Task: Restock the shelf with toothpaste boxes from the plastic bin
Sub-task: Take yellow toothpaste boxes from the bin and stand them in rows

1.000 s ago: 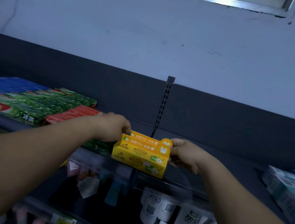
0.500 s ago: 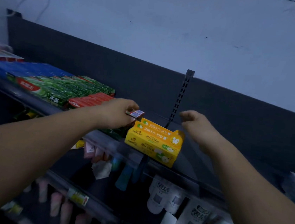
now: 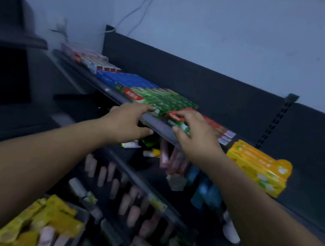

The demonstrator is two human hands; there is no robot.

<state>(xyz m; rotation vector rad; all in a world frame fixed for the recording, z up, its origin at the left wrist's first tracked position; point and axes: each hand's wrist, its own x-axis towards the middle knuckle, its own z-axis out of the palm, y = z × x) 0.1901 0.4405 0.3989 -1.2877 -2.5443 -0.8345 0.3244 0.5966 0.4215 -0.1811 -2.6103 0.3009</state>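
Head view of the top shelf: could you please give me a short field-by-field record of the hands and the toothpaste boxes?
left hand: fingers lie straight on the front of the green boxes
right hand: fingers curl over the front end of the red boxes
yellow boxes: stacked on the shelf, right of the red boxes, untouched
plastic bin: lower left, holds yellow packs
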